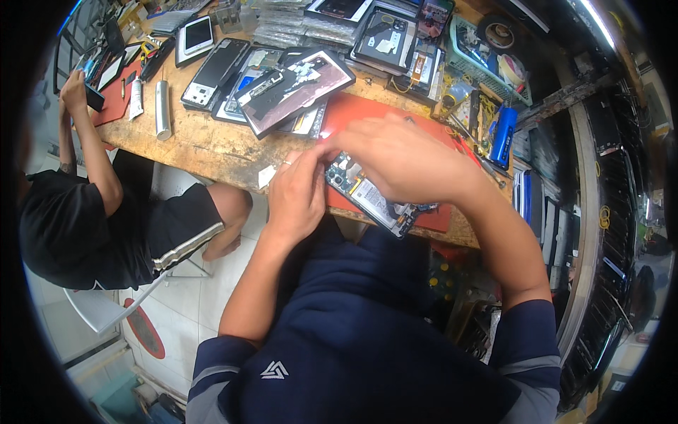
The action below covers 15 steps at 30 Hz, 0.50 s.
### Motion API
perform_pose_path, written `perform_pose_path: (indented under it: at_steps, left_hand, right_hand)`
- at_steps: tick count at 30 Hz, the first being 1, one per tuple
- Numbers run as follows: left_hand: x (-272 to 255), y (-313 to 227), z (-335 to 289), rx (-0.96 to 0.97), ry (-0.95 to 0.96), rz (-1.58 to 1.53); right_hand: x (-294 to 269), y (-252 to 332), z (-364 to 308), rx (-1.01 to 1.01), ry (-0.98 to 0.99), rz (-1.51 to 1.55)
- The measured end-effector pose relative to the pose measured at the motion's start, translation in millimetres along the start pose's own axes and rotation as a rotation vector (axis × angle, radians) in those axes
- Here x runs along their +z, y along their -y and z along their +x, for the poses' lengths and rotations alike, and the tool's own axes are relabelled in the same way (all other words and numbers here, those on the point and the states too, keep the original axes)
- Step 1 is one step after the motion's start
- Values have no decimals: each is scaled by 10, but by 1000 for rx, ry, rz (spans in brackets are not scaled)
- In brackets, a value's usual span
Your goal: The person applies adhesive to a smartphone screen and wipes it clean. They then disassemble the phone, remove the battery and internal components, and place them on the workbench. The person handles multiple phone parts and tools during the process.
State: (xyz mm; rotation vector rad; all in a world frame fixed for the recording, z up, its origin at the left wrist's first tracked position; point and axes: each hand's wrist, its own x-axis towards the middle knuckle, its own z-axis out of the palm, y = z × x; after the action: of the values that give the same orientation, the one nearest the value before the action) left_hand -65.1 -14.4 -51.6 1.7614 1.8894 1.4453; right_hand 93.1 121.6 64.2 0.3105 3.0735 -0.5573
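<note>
An opened smartphone [369, 196], its circuit board and battery bare, lies at an angle on a red-orange mat [432, 220] near the bench's front edge. My left hand [295, 192] is closed at the phone's upper left edge, thumb and fingers gripping it there. Over the phone's upper part arches my right hand [399, 157], fingers bent and drawn together, tips close to my left fingers. What my right fingers hold, if anything, is hidden behind the hand. At the phone's lower right end, small dark parts [422, 208] stick out.
Opened tablets [296, 88] lie stacked beyond the mat on the wooden bench [201, 152]. A silver cylinder [163, 109] and white tube [135, 97] lie left. A green basket [487, 67] and blue tool [503, 138] are at right. A co-worker [78, 219] sits at left.
</note>
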Motion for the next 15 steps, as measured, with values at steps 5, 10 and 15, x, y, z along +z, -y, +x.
perform_pose_path:
  at_steps: [5,10,15]
  left_hand:
    - [1,4,1,10,-7,24]
    - [19,31,-22,21,-18,53]
    - [14,28,14,72,-12,54]
  right_hand:
    - [-58,13,-8,62,48,-60]
    - [-43,-29,5,56,32,31]
    - [70,-90,-31,-107,-183,276]
